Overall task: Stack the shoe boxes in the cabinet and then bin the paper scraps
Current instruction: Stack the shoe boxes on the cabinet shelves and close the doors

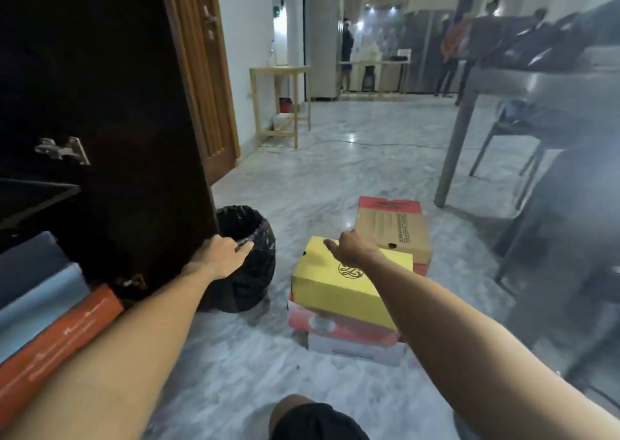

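Only a round black monogram shows on the yellow box — printing elsewhere unreadable.

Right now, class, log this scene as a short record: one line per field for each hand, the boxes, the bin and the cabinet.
left hand: rests on the edge of the cabinet door, by the bin rim
right hand: reaching over the yellow box, holding nothing
floor stack: yellow box on top, red box under it, white box at the bottom
brown box: on the floor behind the stack
bin: black liner, beside the open door
cabinet: boxes already inside, orange box nearest
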